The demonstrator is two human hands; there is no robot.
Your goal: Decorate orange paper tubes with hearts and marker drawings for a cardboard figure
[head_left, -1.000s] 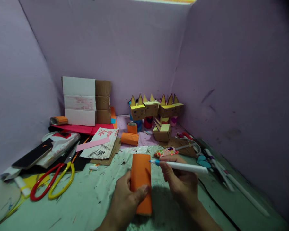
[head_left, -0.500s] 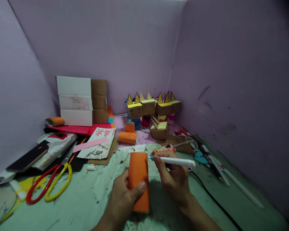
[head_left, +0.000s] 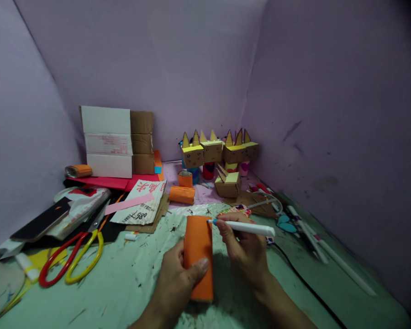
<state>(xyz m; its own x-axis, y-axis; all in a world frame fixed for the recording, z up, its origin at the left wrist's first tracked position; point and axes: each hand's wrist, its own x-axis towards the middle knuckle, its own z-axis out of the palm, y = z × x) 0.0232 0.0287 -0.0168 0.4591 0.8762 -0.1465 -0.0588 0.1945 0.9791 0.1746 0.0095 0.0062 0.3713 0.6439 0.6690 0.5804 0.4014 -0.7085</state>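
An orange paper-covered tube [head_left: 199, 242], somewhat flattened, is held lengthwise over the table in my left hand [head_left: 180, 278]. My left thumb lies across its front while the fingers go behind its left side. In my right hand [head_left: 248, 253] is a white marker [head_left: 248, 227], gripped like a pen near its blue tip. That tip rests at the tube's upper right edge, with a small dark spot beside it. Beyond the tube lie two shorter orange rolls, one standing [head_left: 185, 179] and one on its side [head_left: 182, 195].
Red-and-yellow-handled scissors [head_left: 84, 256] lie at left near a printed cardboard piece [head_left: 140, 205]. Several box-headed cardboard figures [head_left: 212, 151] stand at the back. A separate eared box [head_left: 228, 185] sits before them. Markers [head_left: 306, 235] and a black cable [head_left: 301, 278] lie at right.
The marker tip has shifted slightly left onto the tube's upper right edge, and a small dark spot shows there. My left hand keeps its hold on the tube.
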